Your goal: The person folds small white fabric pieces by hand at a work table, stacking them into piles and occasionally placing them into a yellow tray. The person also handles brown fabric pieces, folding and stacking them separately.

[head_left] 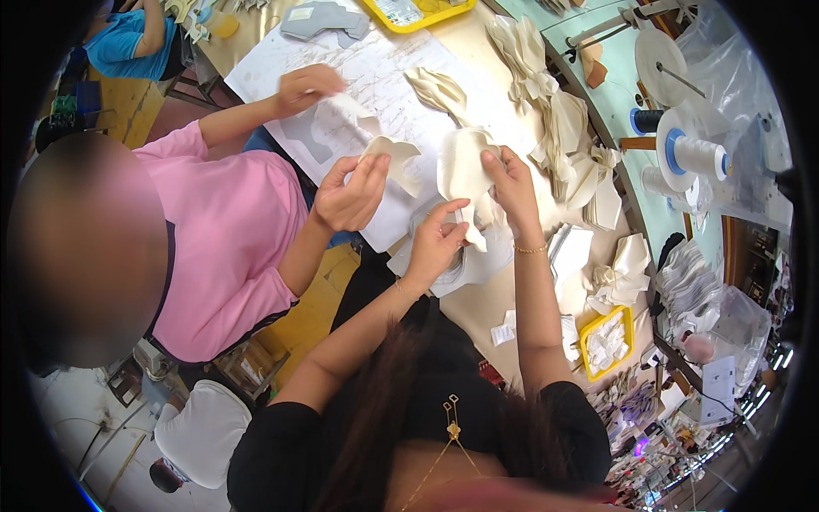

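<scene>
My right hand (514,189) pinches the right edge of a cream, leather-like cut piece (461,162) between thumb and fingers. Lower down, my left hand (438,246) has its fingers closed at the narrow tail of the same piece. The piece is held up above the table, slightly curved. Just beyond it lies a small stack of similar cream pieces (435,88). To my left, a co-worker in a pink top holds another cream piece (394,158) in one hand, with the other hand raised over the table.
A marked white sheet (281,64) covers part of the table, with grey cut pieces (324,21) at its far end. Stacks of cream pieces (559,128) line the right side. Yellow trays (631,328) stand near right and far. Thread spools (695,155) stand beyond the table's right edge.
</scene>
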`<control>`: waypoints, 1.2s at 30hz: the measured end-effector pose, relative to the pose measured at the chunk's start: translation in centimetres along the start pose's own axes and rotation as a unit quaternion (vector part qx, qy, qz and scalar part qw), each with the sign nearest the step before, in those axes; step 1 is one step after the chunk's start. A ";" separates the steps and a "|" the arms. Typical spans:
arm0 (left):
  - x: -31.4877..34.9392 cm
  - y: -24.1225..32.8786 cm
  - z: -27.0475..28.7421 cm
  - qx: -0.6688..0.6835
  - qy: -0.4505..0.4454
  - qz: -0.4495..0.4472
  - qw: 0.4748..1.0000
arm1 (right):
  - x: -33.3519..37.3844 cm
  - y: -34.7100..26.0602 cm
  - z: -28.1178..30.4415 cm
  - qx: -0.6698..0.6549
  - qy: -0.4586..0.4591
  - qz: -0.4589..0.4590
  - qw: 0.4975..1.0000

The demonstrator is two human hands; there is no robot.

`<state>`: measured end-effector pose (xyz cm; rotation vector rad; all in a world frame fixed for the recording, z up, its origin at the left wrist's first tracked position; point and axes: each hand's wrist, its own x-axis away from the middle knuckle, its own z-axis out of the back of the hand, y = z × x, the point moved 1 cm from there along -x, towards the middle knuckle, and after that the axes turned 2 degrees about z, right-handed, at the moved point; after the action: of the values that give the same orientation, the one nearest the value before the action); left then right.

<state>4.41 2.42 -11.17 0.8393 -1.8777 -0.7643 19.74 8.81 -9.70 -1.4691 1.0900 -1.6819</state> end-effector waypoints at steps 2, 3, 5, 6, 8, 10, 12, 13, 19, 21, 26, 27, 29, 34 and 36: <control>-0.9 0.1 0.5 0.037 0.019 0.016 0.999 | -1.7 -0.1 -0.5 0.019 -0.021 0.024 0.999; -1.4 0.2 0.8 0.039 0.034 0.012 0.999 | -2.5 -0.1 -0.8 0.027 -0.031 0.033 0.999; -2.6 0.4 1.1 0.046 0.057 -0.009 0.997 | -4.4 -0.1 -1.6 0.054 -0.043 0.046 0.997; -3.2 0.4 1.3 0.044 0.049 0.004 0.998 | -5.2 -0.1 -1.9 0.059 -0.055 0.061 0.995; -4.5 0.4 1.3 0.048 0.058 0.003 0.997 | -6.9 -0.1 -2.1 0.109 -0.059 0.065 0.990; -5.6 0.4 1.6 0.044 0.064 -0.019 0.997 | -8.6 -0.2 -2.2 0.150 -0.065 0.073 0.984; -6.2 0.3 1.9 0.031 0.072 -0.048 0.996 | -9.8 0.0 -2.5 0.101 -0.086 0.079 0.988; -6.3 0.1 2.2 0.022 0.084 -0.048 0.995 | -10.4 0.2 -2.7 0.082 -0.090 0.072 0.990; -7.3 -0.5 5.8 -0.010 0.160 0.003 0.987 | -13.4 3.0 -7.0 0.258 -0.101 0.076 0.958; -7.9 -0.6 6.8 -0.007 0.159 0.017 0.987 | -13.8 3.8 -8.5 0.369 -0.042 0.127 0.920; -7.7 -1.1 7.7 0.002 0.176 0.080 0.981 | -12.5 4.7 -10.7 0.484 0.013 0.154 0.861; -7.4 -1.2 7.8 0.006 0.189 0.083 0.979 | -12.4 4.5 -10.8 0.488 0.015 0.130 0.863; -6.9 -1.4 8.1 0.014 0.208 0.077 0.975 | -12.3 4.1 -10.9 0.485 0.032 0.110 0.867; -6.0 -2.0 9.5 -0.028 0.241 0.057 0.968 | -12.6 4.0 -10.4 0.435 0.024 0.123 0.892; -5.8 -2.4 9.8 -0.039 0.239 0.063 0.968 | -13.1 4.7 -10.3 0.426 0.012 0.130 0.895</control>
<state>-1.85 7.27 -19.69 0.7652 -1.4449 -0.4966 11.56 19.97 -20.06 -0.6989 0.4049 -1.6545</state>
